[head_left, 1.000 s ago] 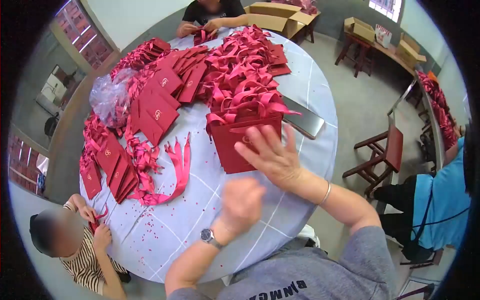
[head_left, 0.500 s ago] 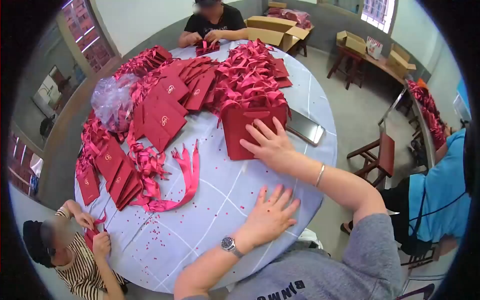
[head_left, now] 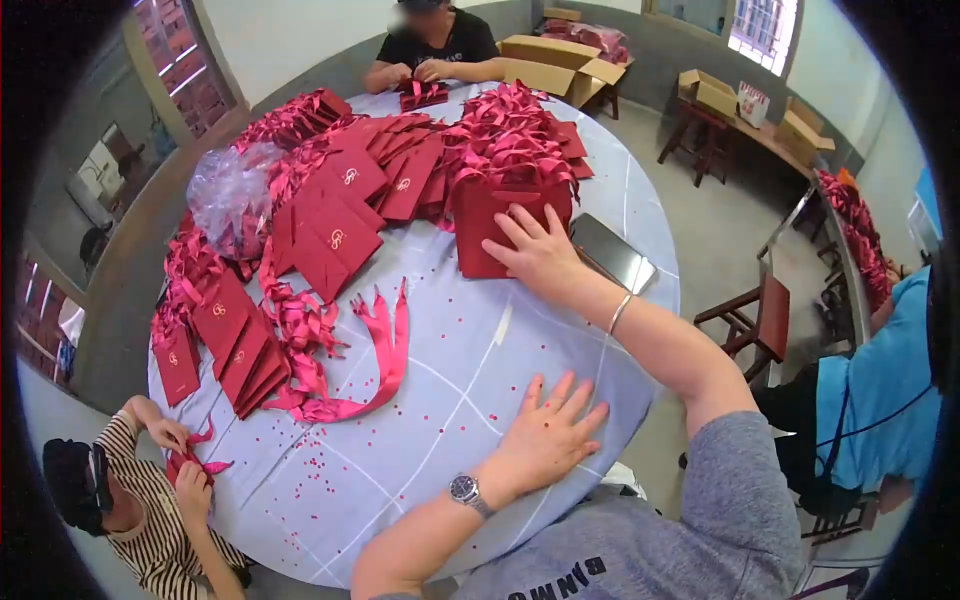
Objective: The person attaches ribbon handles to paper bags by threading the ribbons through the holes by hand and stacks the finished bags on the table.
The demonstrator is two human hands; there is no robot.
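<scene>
My right hand (head_left: 540,250), fingers spread, presses against the front of a row of dark red bags (head_left: 480,235) with pink ribbon handles (head_left: 515,140). Flat on the white-lined cloth of the round table (head_left: 420,500) lies my left hand (head_left: 545,435), open, with a watch on its wrist. A dark phone (head_left: 615,250) rests just right of the bags. Loose pink ribbons (head_left: 385,350) lie to the left of both hands, and tiny red bits are scattered over the cloth.
More red bags (head_left: 335,240) and a clear plastic bag (head_left: 230,190) cover the table's left side. One person (head_left: 440,45) sits at the far edge, another (head_left: 150,490) at the left, a third (head_left: 875,370) at the right. A wooden stool (head_left: 765,315) stands right of the table.
My left hand has come down from a blurred, raised position and now lies spread on the cloth. The row of bags has shifted away from me, with my right hand against its front.
</scene>
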